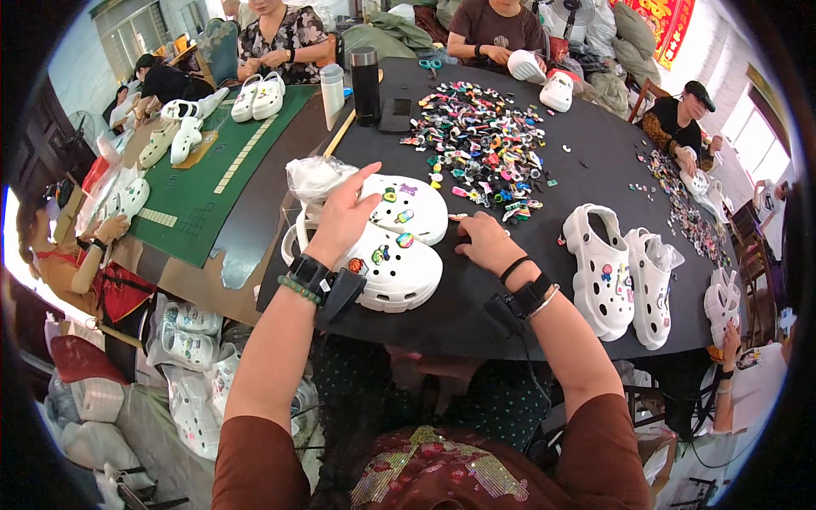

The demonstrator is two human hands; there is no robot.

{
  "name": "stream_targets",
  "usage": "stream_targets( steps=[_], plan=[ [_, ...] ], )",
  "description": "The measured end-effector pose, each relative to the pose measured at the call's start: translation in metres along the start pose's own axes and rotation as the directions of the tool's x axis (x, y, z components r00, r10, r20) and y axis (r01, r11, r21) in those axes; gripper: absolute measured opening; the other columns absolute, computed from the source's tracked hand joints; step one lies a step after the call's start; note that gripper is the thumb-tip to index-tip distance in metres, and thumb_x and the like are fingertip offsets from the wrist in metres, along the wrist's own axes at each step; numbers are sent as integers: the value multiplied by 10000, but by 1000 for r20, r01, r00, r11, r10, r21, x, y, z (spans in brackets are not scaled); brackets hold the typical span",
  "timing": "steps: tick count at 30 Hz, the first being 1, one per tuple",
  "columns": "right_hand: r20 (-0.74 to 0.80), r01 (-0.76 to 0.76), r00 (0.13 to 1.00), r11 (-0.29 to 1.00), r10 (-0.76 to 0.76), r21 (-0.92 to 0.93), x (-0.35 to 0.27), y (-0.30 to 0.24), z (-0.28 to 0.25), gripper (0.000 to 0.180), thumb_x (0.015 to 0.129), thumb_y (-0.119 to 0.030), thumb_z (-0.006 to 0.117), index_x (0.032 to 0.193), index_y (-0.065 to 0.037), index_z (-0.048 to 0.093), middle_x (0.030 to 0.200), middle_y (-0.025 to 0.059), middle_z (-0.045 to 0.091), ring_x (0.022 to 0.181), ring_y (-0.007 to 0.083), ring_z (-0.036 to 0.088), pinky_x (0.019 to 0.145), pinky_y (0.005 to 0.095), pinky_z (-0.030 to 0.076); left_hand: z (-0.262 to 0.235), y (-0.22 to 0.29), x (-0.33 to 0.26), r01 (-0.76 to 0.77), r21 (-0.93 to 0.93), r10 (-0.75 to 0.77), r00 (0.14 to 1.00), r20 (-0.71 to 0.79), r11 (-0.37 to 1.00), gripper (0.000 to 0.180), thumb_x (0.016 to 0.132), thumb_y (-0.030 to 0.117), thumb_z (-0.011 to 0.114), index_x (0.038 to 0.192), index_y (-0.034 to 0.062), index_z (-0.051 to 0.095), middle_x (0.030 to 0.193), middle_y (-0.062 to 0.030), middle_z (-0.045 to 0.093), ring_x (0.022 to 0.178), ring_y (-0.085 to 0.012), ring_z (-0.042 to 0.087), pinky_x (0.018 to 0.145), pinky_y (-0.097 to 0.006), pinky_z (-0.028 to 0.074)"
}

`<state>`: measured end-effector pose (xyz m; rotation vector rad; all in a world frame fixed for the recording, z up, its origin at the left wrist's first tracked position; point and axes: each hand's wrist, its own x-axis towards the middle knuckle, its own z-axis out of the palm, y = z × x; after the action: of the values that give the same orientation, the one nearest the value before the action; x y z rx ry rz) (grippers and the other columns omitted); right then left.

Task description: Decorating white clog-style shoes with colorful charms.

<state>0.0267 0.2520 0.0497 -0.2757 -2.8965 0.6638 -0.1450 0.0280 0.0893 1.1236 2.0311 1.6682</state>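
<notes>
A pair of white clogs (406,270) lies side by side before me on the black table, with colourful charms in some of their holes. My left hand (342,217) rests over the heel side of the pair, its thumb and index finger stretched apart. Just right of the clogs' toes, my right hand (490,244) is closed with its fingers bent. A small light-coloured bit shows at its fingertips, too small to name. Clear plastic wrap (316,177) bulges from the heel end of the far clog. Beyond lies a wide heap of loose shoe charms (480,140).
Another white clog pair (600,276) stands at the right. A black bottle (365,85), a pale bottle (331,95) and a phone (396,115) stand or lie at the far left. Several people work around the tables. Bagged clogs (194,408) sit below at left.
</notes>
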Motion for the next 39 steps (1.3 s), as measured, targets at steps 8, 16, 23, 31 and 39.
stream_targets(
  steps=[8, 16, 23, 31, 39],
  plan=[
    [-12, -41, 999, 999, 41, 16, 0, 8, -6, 204, 737, -64, 744, 900, -11, 633, 898, 174, 645, 891, 364, 640, 779, 425, 524, 1, -3, 2, 27, 46, -27, 1000, 1, 999, 490, 930, -5, 580, 1410, 16, 482, 1297, -80, 590, 1097, -103, 562, 949, -239, 452],
    [-188, 89, 982, 939, -27, 332, -12, -70, -61, 107, 813, -52, 690, 915, -23, 694, 825, 127, 685, 729, 254, 661, 696, 327, 525, 3, -12, 5, 0, 52, 1, 1000, -4, 999, 494, 925, -16, 574, 1410, 18, 481, 1285, -79, 597, 1078, -99, 570, 940, -244, 466],
    [7, 252, 959, 867, -282, 431, -18, -120, -25, 118, 834, -40, 703, 939, -3, 664, 859, 124, 705, 793, 239, 698, 727, 325, 542, 1, -25, 6, -111, 38, 113, 992, -59, 993, 491, 889, 117, 637, 1370, 103, 541, 1049, -88, 655, 767, -140, 539, 773, -286, 466],
    [-36, 280, 959, 913, -282, 295, -16, -126, -10, 79, 793, -49, 706, 860, -21, 675, 806, 118, 673, 760, 294, 653, 698, 374, 515, 3, -23, 5, -157, 12, 157, 983, -98, 988, 481, 888, 130, 634, 1360, 99, 550, 946, -70, 636, 725, -127, 514, 714, -288, 455],
    [107, 147, 977, 946, -185, 289, -5, -129, -16, 81, 770, -54, 732, 841, -30, 704, 771, 107, 713, 739, 257, 690, 691, 351, 523, 4, -25, 7, -111, 7, 111, 991, -73, 994, 475, 884, 129, 633, 1353, 102, 559, 919, -78, 640, 676, -127, 490, 666, -291, 443]
  ],
)
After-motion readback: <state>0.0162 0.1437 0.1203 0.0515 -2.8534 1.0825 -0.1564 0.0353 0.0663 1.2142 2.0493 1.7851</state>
